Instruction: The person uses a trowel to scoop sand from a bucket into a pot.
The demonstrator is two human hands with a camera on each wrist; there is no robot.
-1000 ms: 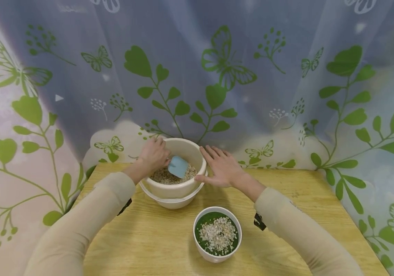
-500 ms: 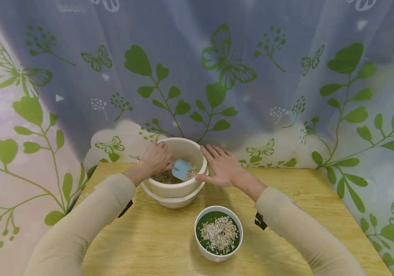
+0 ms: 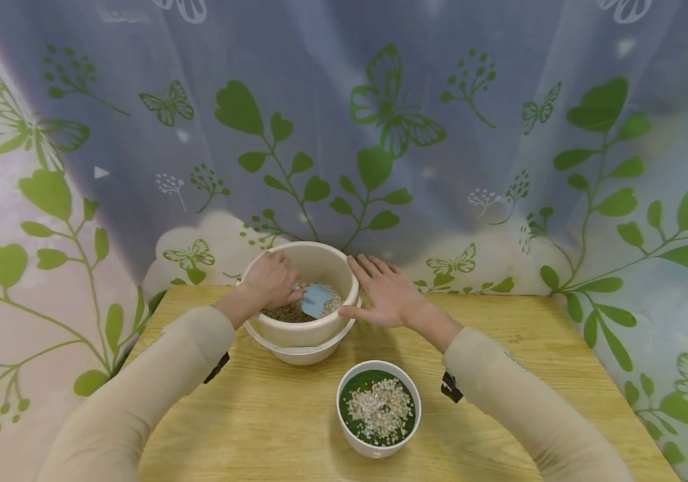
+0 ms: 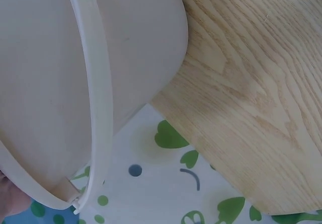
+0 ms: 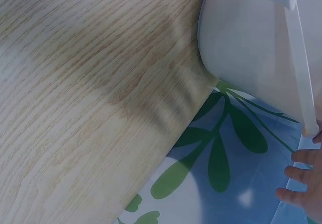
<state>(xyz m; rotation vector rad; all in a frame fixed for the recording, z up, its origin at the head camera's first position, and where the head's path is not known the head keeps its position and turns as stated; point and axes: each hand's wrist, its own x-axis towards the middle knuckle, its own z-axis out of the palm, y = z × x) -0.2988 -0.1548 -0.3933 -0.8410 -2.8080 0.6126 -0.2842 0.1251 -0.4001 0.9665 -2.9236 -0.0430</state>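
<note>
Now left hand (image 3: 271, 280) gripping blue scoop (image 3: 317, 299) in grain inside cream bowl (image 3: 313, 331); right hand (image 3: 388, 292) flat-fingered against bowl rim; small pot (image 3: 378, 410) nearer on desk (image 3: 271, 415)

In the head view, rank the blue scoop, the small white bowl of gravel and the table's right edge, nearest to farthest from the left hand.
1. Blue scoop: held by the left hand, inside the big bowl.
2. Small white bowl of gravel: near the front, to its right.
3. Table's right edge: far right.

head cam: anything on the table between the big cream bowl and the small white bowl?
Nothing. In the head view only bare wooden table separates the cream bowl from the small white bowl of green filling and pebbles.
</note>
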